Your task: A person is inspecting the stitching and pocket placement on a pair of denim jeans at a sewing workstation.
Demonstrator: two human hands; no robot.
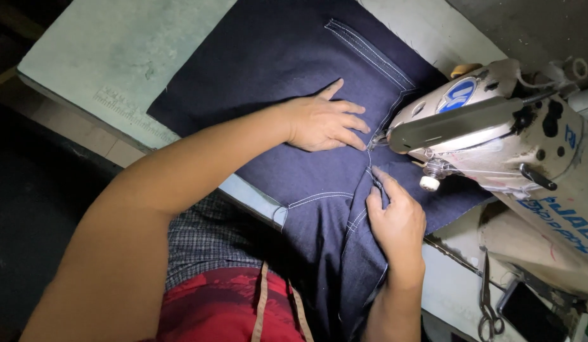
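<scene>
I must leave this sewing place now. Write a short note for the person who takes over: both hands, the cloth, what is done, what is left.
Left hand: flat on the dark denim, fingers near the needle of the sewing machine.
Right hand: pinches the denim's seam edge just before the needle.
Denim: spread on the table, part hanging off the front edge.
Done: white stitch lines on several seams.
Left: the seam under the hands is only partly through.

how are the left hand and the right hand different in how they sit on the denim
The left hand lies flat, fingers spread, palm down on the dark denim; the right hand is curled, fingertips pinching a stitched seam. The left hand sits on the far side of the needle area of the sewing machine, the right hand on the near side. Both touch the denim close to the machine's foot.
</scene>
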